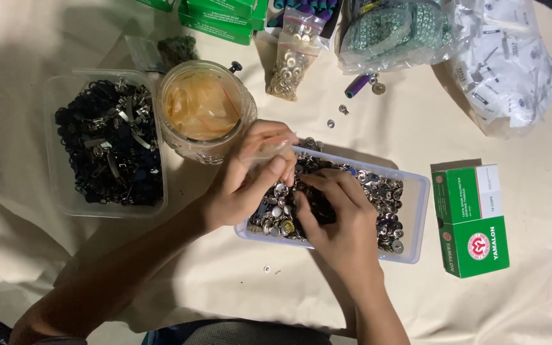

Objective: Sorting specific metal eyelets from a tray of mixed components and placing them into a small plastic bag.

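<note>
Cream cloth crowded; right hand (340, 217) fingers curled into snap tray (416, 211), left hand (250, 179) pinching clear bag (269, 150) beside jar (202, 108).

Hands (327, 211) in button tray (416, 211) (metal snaps)

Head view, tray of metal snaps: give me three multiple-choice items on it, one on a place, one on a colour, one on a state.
1. Where does the glass jar stand relative to the clear tray of metal snaps?
A. up-left of it
B. right of it
C. inside it

2. What colour is the thread box right of the tray?
A. blue and yellow
B. green and white
C. all black

3. What is the right hand doing?
A. resting flat on the cloth
B. holding the jar
C. fingers down among the snaps

Answers:
1 A: the jar sits beyond the tray's upper left corner, by the left hand.
2 B: green faces with a white panel.
3 C: its fingertips dig into the pile.
</note>
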